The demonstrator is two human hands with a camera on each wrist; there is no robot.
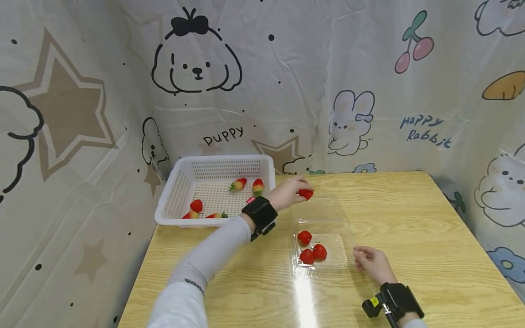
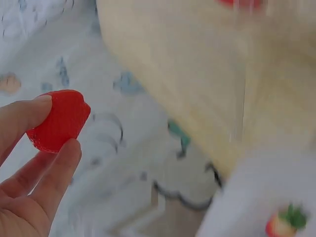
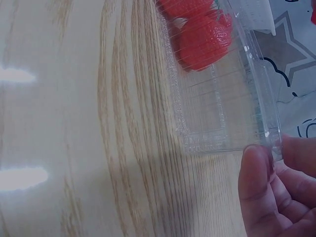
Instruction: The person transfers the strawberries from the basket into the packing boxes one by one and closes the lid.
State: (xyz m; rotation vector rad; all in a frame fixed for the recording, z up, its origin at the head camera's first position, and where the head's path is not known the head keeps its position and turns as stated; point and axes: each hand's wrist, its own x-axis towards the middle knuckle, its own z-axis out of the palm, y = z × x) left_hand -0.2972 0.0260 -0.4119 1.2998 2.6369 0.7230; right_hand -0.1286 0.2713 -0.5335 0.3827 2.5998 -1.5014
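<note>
My left hand pinches a red strawberry between thumb and fingers, in the air between the basket and the clear box's raised lid. The open clear plastic box lies on the table with three red strawberries grouped at the left of its base. At the box's right side, my right hand holds the thin plastic edge between thumb and curled fingers, seen closely in the right wrist view. The held strawberry's leafy end cannot be made out.
A white perforated basket stands at the back left, with several strawberries inside, some showing pale yellow and green leaves. Printed cloth hangs behind and beside the wooden table.
</note>
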